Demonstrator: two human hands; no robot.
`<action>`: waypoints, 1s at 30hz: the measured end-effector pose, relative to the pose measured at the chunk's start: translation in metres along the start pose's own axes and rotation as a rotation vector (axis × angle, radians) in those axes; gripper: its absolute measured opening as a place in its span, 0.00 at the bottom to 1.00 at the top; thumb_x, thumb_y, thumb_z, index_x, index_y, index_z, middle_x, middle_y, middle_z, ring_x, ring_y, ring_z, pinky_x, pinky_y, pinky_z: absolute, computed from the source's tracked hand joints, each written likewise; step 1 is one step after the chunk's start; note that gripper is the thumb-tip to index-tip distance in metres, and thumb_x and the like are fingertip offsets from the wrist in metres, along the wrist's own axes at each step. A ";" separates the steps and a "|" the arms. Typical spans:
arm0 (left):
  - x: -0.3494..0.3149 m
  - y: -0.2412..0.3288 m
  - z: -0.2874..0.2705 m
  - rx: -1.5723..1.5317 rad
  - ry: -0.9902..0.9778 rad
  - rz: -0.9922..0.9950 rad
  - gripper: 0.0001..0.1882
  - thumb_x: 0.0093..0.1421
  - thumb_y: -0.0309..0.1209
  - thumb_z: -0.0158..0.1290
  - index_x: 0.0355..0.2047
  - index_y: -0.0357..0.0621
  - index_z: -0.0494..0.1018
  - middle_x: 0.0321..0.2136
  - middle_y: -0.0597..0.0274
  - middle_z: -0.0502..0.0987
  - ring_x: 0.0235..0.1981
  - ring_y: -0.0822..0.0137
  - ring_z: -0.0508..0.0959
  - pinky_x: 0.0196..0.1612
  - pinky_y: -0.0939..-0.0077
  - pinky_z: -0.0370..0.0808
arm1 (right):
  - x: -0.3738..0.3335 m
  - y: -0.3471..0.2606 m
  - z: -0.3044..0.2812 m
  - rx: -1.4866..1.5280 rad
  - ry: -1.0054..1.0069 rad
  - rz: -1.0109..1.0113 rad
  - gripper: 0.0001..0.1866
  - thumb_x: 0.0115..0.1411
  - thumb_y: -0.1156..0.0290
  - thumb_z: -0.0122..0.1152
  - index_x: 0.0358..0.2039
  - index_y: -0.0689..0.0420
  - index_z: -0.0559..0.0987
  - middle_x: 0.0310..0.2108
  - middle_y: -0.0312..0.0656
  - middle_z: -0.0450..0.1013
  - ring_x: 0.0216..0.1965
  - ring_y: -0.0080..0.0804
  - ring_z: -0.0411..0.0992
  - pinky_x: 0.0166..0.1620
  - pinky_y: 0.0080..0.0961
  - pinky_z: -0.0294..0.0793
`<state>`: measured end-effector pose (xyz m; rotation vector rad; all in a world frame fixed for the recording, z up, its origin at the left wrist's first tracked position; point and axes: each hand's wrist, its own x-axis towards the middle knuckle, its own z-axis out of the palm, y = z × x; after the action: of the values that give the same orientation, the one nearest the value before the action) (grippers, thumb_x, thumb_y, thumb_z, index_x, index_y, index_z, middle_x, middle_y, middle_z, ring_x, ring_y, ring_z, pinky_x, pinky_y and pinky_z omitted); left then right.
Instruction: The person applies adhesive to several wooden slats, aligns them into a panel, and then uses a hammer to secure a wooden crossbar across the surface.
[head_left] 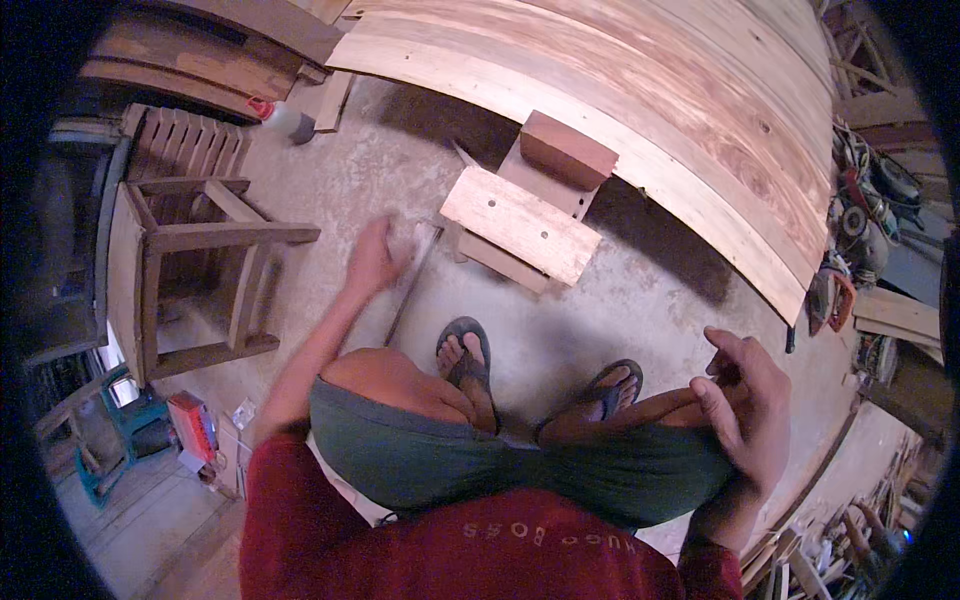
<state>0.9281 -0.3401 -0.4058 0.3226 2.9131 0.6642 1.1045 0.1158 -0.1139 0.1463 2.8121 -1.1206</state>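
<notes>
My left hand (377, 260) hangs over the floor beyond my left knee, its fingers loosely bent, apart and slightly blurred. Nothing shows in its grip. Just right of it is a long thin dark bar-like piece (405, 295) with a pale upper end; whether the fingertips touch it I cannot tell. Above my right knee, my right hand (748, 400) is open and holds nothing, thumb and fingers spread. Ahead of my feet is a pale board (520, 225) with two dark holes, resting on wooden pieces. A reddish-brown wood block (568, 150) sits behind it.
A broad panel of pale planks (620, 80) stretches across the far side. On the left are a wooden stool frame (200, 240), a slatted wooden piece (185, 145) and a red-capped bottle (285, 118). Power tools (855, 220) and wood scraps (860, 540) crowd the right.
</notes>
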 end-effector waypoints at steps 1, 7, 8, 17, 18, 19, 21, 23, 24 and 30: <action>-0.029 -0.001 0.019 0.064 -0.051 -0.079 0.34 0.58 0.39 0.64 0.61 0.38 0.67 0.47 0.42 0.74 0.52 0.46 0.75 0.55 0.55 0.73 | 0.005 0.000 -0.004 -0.019 -0.037 0.020 0.23 0.55 0.63 0.71 0.50 0.59 0.80 0.27 0.45 0.73 0.29 0.39 0.74 0.33 0.32 0.72; -0.063 -0.027 0.071 0.032 0.158 -0.202 0.33 0.57 0.36 0.64 0.60 0.34 0.68 0.46 0.43 0.74 0.52 0.47 0.75 0.55 0.56 0.73 | 0.046 0.000 -0.022 -0.107 -0.178 -0.095 0.20 0.57 0.68 0.70 0.50 0.58 0.80 0.30 0.45 0.75 0.31 0.36 0.75 0.37 0.31 0.74; -0.054 -0.026 0.058 0.000 0.227 -0.235 0.32 0.57 0.35 0.64 0.59 0.34 0.69 0.46 0.43 0.75 0.51 0.47 0.75 0.54 0.57 0.73 | 0.056 0.001 -0.025 -0.100 -0.194 -0.116 0.20 0.57 0.69 0.70 0.50 0.58 0.80 0.30 0.44 0.75 0.32 0.36 0.75 0.37 0.31 0.74; 0.034 0.180 -0.168 -0.066 0.284 0.866 0.26 0.49 0.26 0.65 0.52 0.49 0.80 0.48 0.57 0.80 0.50 0.54 0.79 0.56 0.58 0.75 | 0.135 -0.045 0.018 0.265 -0.186 -0.297 0.37 0.61 0.59 0.70 0.66 0.58 0.66 0.51 0.48 0.73 0.48 0.33 0.74 0.47 0.29 0.75; 0.043 0.201 -0.166 -0.031 0.287 1.010 0.26 0.48 0.27 0.66 0.51 0.51 0.81 0.48 0.59 0.80 0.50 0.53 0.79 0.57 0.58 0.75 | 0.136 -0.052 0.023 0.402 -0.296 -0.157 0.40 0.62 0.57 0.69 0.69 0.58 0.63 0.54 0.50 0.72 0.52 0.34 0.74 0.51 0.29 0.75; 0.050 0.220 -0.165 -0.038 0.313 1.087 0.25 0.49 0.27 0.66 0.51 0.51 0.81 0.48 0.59 0.80 0.51 0.54 0.79 0.57 0.59 0.75 | 0.136 -0.052 0.034 0.476 -0.297 -0.142 0.42 0.62 0.54 0.70 0.67 0.64 0.63 0.45 0.51 0.76 0.37 0.25 0.76 0.36 0.24 0.77; 0.052 0.232 -0.167 -0.096 0.418 1.142 0.22 0.52 0.27 0.66 0.50 0.51 0.80 0.48 0.60 0.80 0.50 0.55 0.79 0.56 0.60 0.75 | 0.132 -0.053 0.028 0.426 -0.475 0.016 0.36 0.62 0.57 0.70 0.63 0.64 0.68 0.40 0.44 0.77 0.33 0.23 0.77 0.31 0.21 0.77; 0.053 0.228 -0.157 -0.196 0.541 1.102 0.19 0.55 0.27 0.64 0.48 0.50 0.80 0.47 0.61 0.80 0.50 0.56 0.80 0.55 0.60 0.76 | 0.122 -0.026 0.031 0.501 -0.474 0.055 0.33 0.62 0.59 0.70 0.61 0.65 0.70 0.39 0.42 0.76 0.33 0.23 0.77 0.31 0.21 0.77; 0.052 0.213 -0.147 -0.290 0.656 0.982 0.17 0.57 0.26 0.63 0.47 0.49 0.80 0.47 0.60 0.80 0.49 0.56 0.80 0.55 0.60 0.76 | 0.115 -0.013 0.029 0.507 -0.456 0.072 0.31 0.62 0.61 0.70 0.60 0.65 0.71 0.39 0.41 0.76 0.33 0.23 0.77 0.32 0.21 0.78; 0.065 0.046 0.016 -0.447 0.402 -0.011 0.16 0.59 0.24 0.56 0.48 0.45 0.78 0.49 0.54 0.79 0.51 0.51 0.78 0.55 0.57 0.74 | 0.064 0.058 -0.028 0.488 -0.292 0.191 0.33 0.55 0.62 0.74 0.57 0.65 0.73 0.39 0.41 0.76 0.37 0.29 0.78 0.39 0.26 0.80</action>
<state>0.8759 -0.2772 -0.4052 0.1296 2.9910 1.4938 1.0471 0.1799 -0.1421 0.2598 2.1796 -1.6052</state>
